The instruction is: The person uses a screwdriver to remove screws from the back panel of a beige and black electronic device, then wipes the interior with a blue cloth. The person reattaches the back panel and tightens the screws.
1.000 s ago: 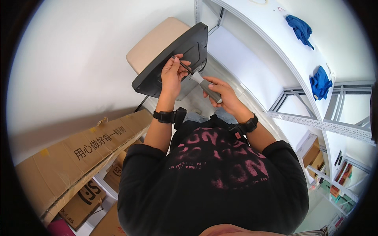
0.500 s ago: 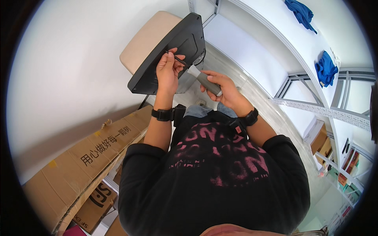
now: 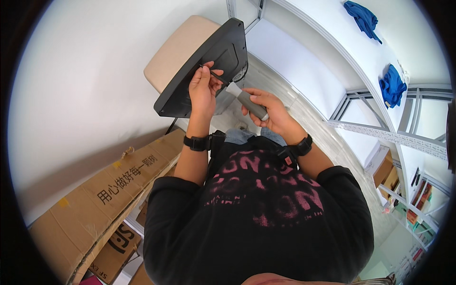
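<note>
A screwdriver (image 3: 251, 104) with a grey handle, light at both ends, slants between my hands. My right hand (image 3: 268, 108) is closed around that handle. Its thin dark shaft runs up and left into my left hand (image 3: 204, 89), whose thumb and fingers pinch it near the far end. The tip and whatever it meets are hidden by the fingers. Just behind my left hand stands a tilted black panel (image 3: 230, 35) with a raised moulded outline and small holes at its corners. A beige, rounded, cushion-like block (image 3: 183, 45) is joined to the panel's far side.
A long cardboard box (image 3: 90, 209) lies at my left along the white wall, with another carton (image 3: 116, 247) below it. White shelving with metal rails (image 3: 389, 135) rises on the right. Two blue cloths (image 3: 392, 85) lie at the upper right.
The panel and both hands sit slightly lower in the picture, as does the shelving. The grip of both hands on the screwdriver looks the same.
</note>
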Tool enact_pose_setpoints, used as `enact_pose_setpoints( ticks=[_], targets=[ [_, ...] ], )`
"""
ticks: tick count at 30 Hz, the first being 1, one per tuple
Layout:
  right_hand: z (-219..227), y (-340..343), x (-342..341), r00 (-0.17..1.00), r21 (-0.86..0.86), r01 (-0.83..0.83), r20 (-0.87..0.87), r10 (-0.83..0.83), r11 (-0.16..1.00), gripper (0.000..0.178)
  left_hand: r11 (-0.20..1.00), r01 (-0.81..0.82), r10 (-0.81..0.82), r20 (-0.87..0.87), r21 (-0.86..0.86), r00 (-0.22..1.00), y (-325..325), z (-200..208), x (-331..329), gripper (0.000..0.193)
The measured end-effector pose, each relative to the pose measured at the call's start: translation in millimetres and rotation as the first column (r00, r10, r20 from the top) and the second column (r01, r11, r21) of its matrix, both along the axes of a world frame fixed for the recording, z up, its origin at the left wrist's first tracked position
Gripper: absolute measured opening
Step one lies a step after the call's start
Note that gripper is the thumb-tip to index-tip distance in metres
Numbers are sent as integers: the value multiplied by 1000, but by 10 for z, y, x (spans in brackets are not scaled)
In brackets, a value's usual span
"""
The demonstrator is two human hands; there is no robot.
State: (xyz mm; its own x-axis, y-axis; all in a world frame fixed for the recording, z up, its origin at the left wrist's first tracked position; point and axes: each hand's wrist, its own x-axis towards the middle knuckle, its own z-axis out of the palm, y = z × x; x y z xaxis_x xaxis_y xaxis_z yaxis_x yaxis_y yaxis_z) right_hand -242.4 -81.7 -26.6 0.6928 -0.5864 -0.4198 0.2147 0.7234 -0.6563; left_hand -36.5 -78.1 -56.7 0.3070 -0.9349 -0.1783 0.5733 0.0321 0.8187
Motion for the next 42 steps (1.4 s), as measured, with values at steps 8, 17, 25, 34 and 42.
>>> enact_pose_setpoints(
  ticks=[8, 17, 25, 34, 42],
  targets=[
    [95, 13, 54, 994, -116, -9, -108, -3, 993, 43, 999, -10, 12, -47, 32, 999, 16, 52, -19, 24],
    [102, 61, 78, 921, -667, -111, -348, -176, 737, 48, 998, 23, -20, -64, 50, 998, 25, 34, -60, 22],
    [219, 67, -1, 997, -41, 40, -57, -43, 998, 41, 998, 26, -24, -34, 51, 999, 25, 24, -3, 20],
    [88, 144, 24, 970, -352, -39, -236, -49, 935, 48, 997, 11, 1, -142, 78, 990, 86, 144, -62, 25],
    [89, 245, 59, 975, -253, 70, -188, -120, 965, 45, 992, 33, -29, -34, 122, 999, 74, 89, -30, 26]
  ],
)
